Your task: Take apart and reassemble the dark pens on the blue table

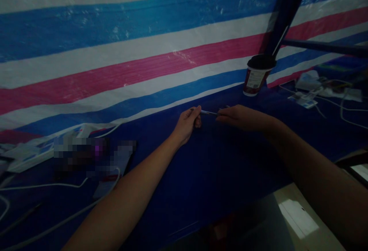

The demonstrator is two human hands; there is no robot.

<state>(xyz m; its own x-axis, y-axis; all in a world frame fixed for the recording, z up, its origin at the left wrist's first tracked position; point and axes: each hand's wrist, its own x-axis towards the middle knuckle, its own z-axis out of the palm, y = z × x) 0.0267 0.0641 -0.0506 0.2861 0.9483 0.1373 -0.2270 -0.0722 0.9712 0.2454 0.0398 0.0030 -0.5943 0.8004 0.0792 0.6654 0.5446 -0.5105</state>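
Observation:
Above the dark blue table (201, 178), a thin, shiny pen-like rod (209, 112) spans the gap between my two hands. My left hand (187, 123) is closed, with thumb and fingers pinching the rod's left end. The fingers of my right hand (234, 116) are closed around its other end, where something dark partly shows. Dim light and my fingers hide both ends, so I cannot make out the rod's exact kind.
A lidded paper cup (257, 76) stands behind my right hand. A phone (125, 159), a white power strip (37, 155) and cables lie at left. More cables and small white items (309, 89) are at right. A striped plastic sheet (143, 51) hangs behind.

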